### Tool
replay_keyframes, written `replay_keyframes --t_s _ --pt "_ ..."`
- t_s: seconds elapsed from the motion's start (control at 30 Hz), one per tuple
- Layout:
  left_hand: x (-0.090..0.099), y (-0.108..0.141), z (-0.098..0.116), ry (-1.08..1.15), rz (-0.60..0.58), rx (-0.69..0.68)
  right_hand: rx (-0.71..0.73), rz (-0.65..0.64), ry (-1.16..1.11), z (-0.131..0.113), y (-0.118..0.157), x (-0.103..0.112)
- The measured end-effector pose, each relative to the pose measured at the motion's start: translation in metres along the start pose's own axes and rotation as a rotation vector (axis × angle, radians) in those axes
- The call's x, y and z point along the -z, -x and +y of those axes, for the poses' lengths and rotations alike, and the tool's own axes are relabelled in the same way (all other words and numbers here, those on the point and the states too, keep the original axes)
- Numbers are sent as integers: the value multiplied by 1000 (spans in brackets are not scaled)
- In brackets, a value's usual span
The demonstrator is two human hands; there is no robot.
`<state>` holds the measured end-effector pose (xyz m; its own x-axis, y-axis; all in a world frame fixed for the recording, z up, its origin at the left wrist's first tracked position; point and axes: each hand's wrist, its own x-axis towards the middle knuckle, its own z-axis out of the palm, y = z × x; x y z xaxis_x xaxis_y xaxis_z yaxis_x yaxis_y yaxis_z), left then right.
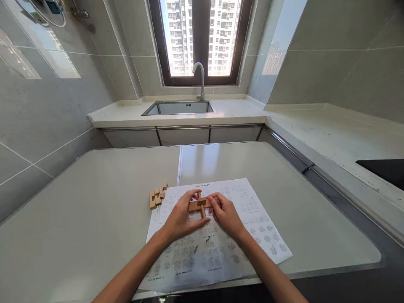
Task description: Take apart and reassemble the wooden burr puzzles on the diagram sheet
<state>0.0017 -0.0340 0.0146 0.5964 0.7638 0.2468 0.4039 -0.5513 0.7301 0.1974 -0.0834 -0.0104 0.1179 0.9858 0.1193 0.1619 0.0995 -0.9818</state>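
Observation:
Several wooden pieces, crossed and joined into a small assembly [201,202], are held between both hands above a printed sheet [261,227]. My left hand [184,214] is curved around the left side, its thumb near the lower end of the upright stick and its fingers at the top. On the right side, my right hand [225,212] pinches the assembly between thumb and fingers. More loose wooden blocks [152,200] lie together by the sheet's upper left edge. The sheet carries rows of small drawings and a few dark check marks.
The pale table [94,219] extends on both sides of the sheet. Beyond it stands a counter [236,110] with a sink [183,108] and a faucet [202,80] under a window. Another counter [341,130] runs along the right, with a black object [385,168] on it.

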Motion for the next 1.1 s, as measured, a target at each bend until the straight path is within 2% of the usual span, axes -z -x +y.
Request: replay_keyframes --t_s 0.23,0.43,0.57,0.77,1.1 --pt "2 -1 1 12 -23 30 -7 2 31 1 1 1" --pt "2 0 2 -18 -9 -6 -70 -53 -140 1 0 2" --pt "1 2 0 -25 4 -43 -99 -34 -237 0 0 0" --pt "-2 5 0 -57 10 -111 -98 -8 -291 1 0 -2" --pt "-5 6 0 -69 42 -111 -109 7 -330 -3 -2 1"
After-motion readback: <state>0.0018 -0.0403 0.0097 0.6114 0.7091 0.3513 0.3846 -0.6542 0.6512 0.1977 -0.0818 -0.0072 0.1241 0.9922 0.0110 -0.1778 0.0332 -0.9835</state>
